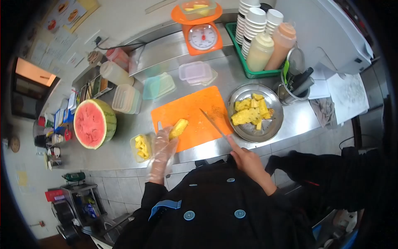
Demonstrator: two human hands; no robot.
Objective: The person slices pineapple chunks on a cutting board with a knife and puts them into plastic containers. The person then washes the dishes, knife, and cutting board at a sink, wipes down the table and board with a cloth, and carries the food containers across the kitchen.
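My left hand [163, 148], in a clear plastic glove, closes on a piece of pineapple [178, 129] at the lower left of the orange cutting board [195, 106]. A knife [214, 125] is gripped in my right hand [247, 161], its blade slanting over the board's right side, apart from the fruit. Just left of my gloved hand, a clear plastic container [133, 144] holds cut pineapple pieces [142, 147]. To the right of the board is a round metal plate [271, 130] with larger pineapple chunks [251, 113].
A cut watermelon [94, 123] rests on the left of the steel counter. Stacked containers [126, 98] and lids [195, 73] lie behind the board. An orange scale [203, 38], a green basket [259, 74] of cups and bottles, and a metal utensil pot [290, 96] stand farther back.
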